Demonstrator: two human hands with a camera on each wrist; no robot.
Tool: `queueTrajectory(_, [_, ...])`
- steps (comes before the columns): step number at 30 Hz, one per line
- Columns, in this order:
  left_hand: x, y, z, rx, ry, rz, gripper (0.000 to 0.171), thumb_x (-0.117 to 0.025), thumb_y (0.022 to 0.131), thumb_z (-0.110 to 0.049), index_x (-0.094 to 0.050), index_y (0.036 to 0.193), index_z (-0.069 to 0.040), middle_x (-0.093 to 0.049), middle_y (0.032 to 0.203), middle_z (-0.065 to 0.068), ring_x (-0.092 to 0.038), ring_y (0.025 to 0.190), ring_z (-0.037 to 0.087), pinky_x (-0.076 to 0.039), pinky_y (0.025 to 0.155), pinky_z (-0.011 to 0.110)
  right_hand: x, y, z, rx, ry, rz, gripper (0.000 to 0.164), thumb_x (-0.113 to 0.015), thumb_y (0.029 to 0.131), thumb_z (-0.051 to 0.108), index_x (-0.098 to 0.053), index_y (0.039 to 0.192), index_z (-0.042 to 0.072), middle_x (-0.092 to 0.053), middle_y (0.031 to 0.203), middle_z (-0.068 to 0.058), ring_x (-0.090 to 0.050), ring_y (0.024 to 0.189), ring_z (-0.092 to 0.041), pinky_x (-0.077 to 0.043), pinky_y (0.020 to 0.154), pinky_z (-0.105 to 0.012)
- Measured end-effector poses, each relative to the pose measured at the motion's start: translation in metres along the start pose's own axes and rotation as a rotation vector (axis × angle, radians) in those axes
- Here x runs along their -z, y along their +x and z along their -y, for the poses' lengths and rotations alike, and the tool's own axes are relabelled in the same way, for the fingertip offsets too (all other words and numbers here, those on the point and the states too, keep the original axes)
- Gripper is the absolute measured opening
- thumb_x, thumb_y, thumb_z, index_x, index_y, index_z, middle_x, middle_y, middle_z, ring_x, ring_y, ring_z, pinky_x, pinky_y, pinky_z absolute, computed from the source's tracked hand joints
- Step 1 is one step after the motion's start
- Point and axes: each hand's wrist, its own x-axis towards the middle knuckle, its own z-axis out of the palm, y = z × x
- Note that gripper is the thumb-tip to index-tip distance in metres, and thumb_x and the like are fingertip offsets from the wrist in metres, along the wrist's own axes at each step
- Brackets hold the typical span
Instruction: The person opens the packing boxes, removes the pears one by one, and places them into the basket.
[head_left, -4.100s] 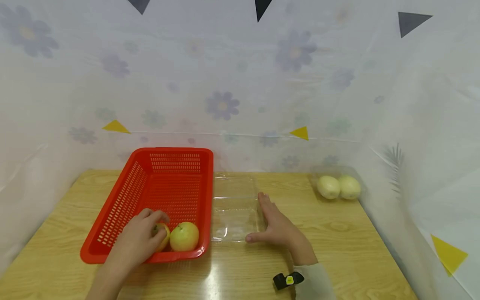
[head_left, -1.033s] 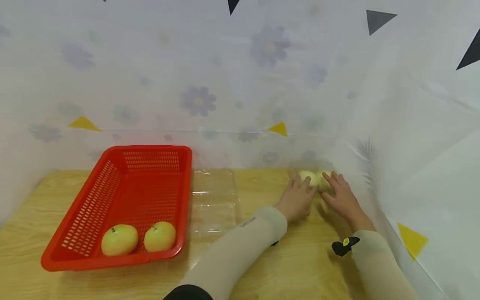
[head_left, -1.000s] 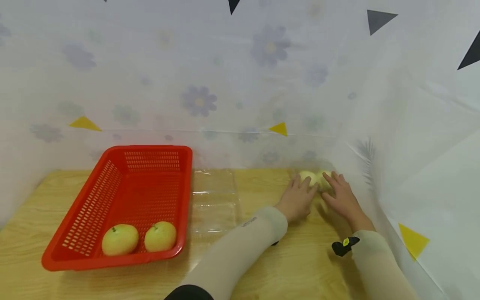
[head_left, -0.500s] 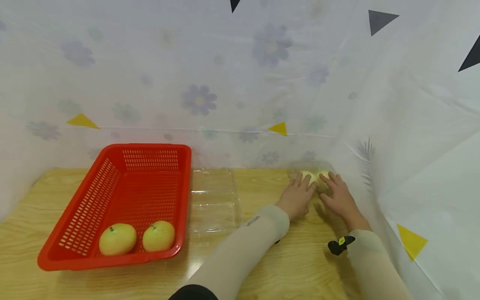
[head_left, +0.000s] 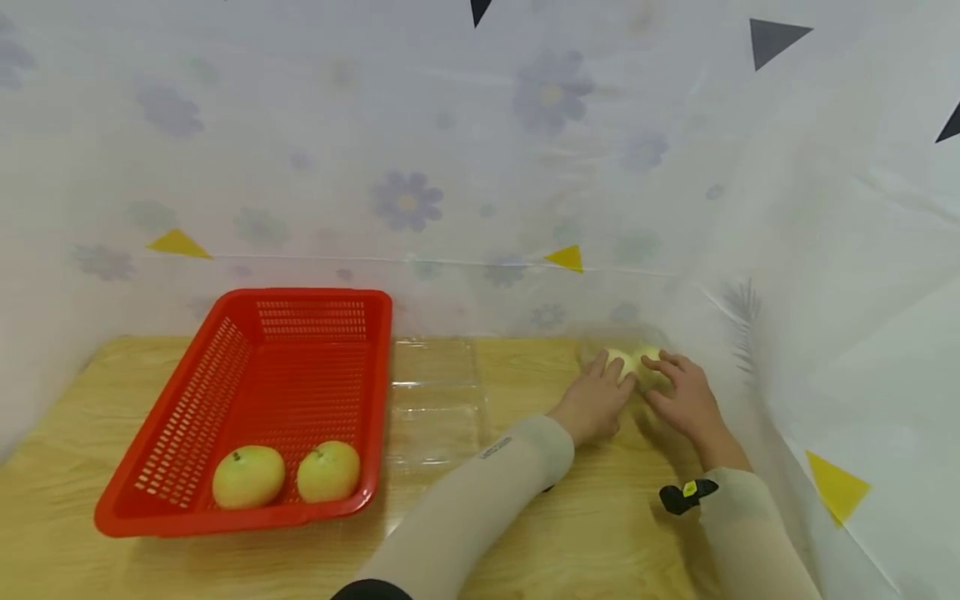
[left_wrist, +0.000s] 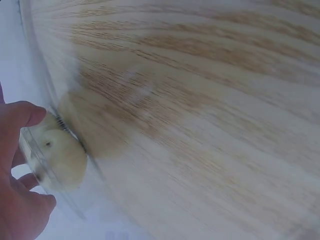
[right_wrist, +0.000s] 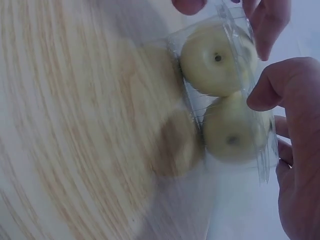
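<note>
At the far right of the wooden table (head_left: 607, 533): clear container (right_wrist: 191, 102) with two pale fruits (right_wrist: 207, 59) inside. Left hand (head_left: 597, 400) and right hand (head_left: 686, 402) both grip it, thumbs and fingers bent about its upper edge. Well left: red basket (head_left: 202, 523), two yellow fruits (head_left: 249, 477) at its near end.

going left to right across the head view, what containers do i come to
Rectangular red perforated plastic basket → open clear plastic tray → clear plastic box holding two round pale yellow fruits.
</note>
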Motion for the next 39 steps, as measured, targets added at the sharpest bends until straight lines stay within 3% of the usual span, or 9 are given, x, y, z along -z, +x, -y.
queueTrajectory(9, [-0.003,-0.007,-0.002,-0.03,0.049,-0.028,0.071,-0.061,0.095,-0.045,-0.028,0.154,-0.024,-0.032,0.151,0.002,-0.022,0.148,0.028,-0.019,0.123,0.033,0.0,-0.009,0.009,0.0,0.059,-0.01,0.054,-0.069,0.079,0.007,-0.062,0.132,0.002,-0.046,0.141,-0.033,-0.039,0.124,-0.059,-0.034,0.092,-0.074])
queueTrajectory(14, [0.002,-0.016,0.0,-0.018,-0.041,0.005,0.068,-0.063,0.096,-0.04,-0.031,0.154,-0.025,-0.032,0.152,0.001,-0.021,0.15,0.027,-0.033,0.116,0.029,0.0,-0.015,0.019,-0.018,0.082,0.0,0.053,-0.069,0.079,0.007,-0.062,0.132,0.002,-0.044,0.141,-0.033,-0.038,0.123,-0.059,-0.034,0.091,-0.074])
queueTrajectory(23, [0.001,-0.032,0.005,-0.004,-0.159,-0.027,0.062,-0.066,0.095,-0.035,-0.039,0.15,-0.026,-0.035,0.155,0.002,-0.024,0.15,0.026,-0.023,0.121,0.033,-0.004,-0.022,0.035,-0.006,0.091,0.015,0.056,-0.071,0.08,0.007,-0.06,0.134,0.004,-0.042,0.144,-0.032,-0.035,0.127,-0.057,-0.034,0.092,-0.073])
queueTrajectory(26, [0.001,-0.041,0.009,0.024,-0.188,-0.043,0.058,-0.067,0.095,-0.034,-0.043,0.147,-0.027,-0.037,0.154,0.001,-0.026,0.149,0.025,-0.029,0.119,0.032,-0.006,-0.022,0.043,0.016,0.098,0.029,0.057,-0.071,0.079,0.005,-0.06,0.135,0.003,-0.042,0.145,-0.032,-0.034,0.13,-0.057,-0.034,0.095,-0.073])
queueTrajectory(32, [0.001,-0.063,0.016,0.019,-0.137,-0.089,0.05,-0.067,0.094,-0.035,-0.051,0.141,-0.025,-0.048,0.145,0.001,-0.037,0.143,0.021,-0.022,0.122,0.034,-0.014,-0.026,0.06,0.03,0.099,0.056,0.055,-0.07,0.082,0.005,-0.06,0.136,0.006,-0.043,0.146,-0.029,-0.033,0.132,-0.056,-0.036,0.095,-0.072])
queueTrajectory(39, [0.001,-0.091,0.022,0.043,-0.26,-0.129,0.048,-0.07,0.092,-0.031,-0.055,0.138,-0.023,-0.049,0.144,0.004,-0.038,0.142,0.027,-0.037,0.115,0.034,-0.019,-0.036,0.077,0.086,0.102,0.043,0.051,-0.072,0.083,0.007,-0.063,0.133,0.007,-0.047,0.142,-0.028,-0.039,0.127,-0.053,-0.038,0.094,-0.069])
